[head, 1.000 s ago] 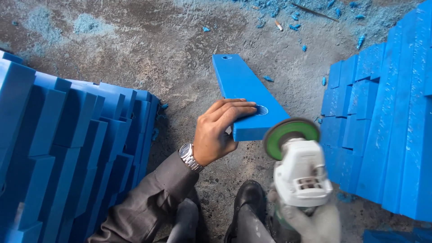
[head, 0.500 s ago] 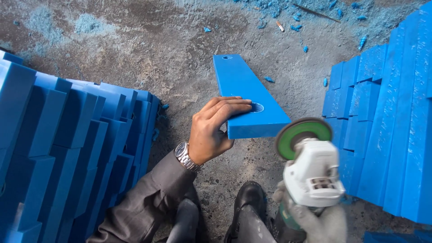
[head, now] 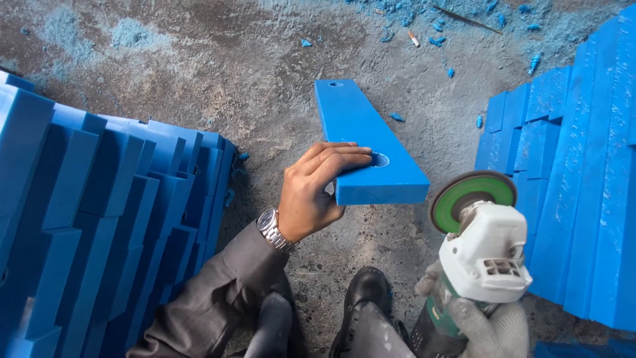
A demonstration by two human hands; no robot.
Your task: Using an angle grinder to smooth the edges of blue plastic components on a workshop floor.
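Note:
A long blue plastic block (head: 361, 132) with a hole near each end is lifted at its near end above the concrete floor. My left hand (head: 311, 189), bare with a metal wristwatch, grips that near end, fingers lying across the top beside the hole. My right hand (head: 487, 331), in a white knitted glove, holds an angle grinder (head: 480, 255) with a white head and green body. Its green disc (head: 472, 197) faces up, just right of the block's near end and apart from it.
Stacks of similar blue blocks stand at the left (head: 99, 219) and at the right (head: 576, 172). Blue shavings and dust (head: 457, 26) litter the concrete floor at the top. My black shoe (head: 364, 298) and grey trouser legs are at the bottom centre.
The grinder has moved slightly right and down, away from the block's end. My left hand has stayed on the block, which has barely shifted.

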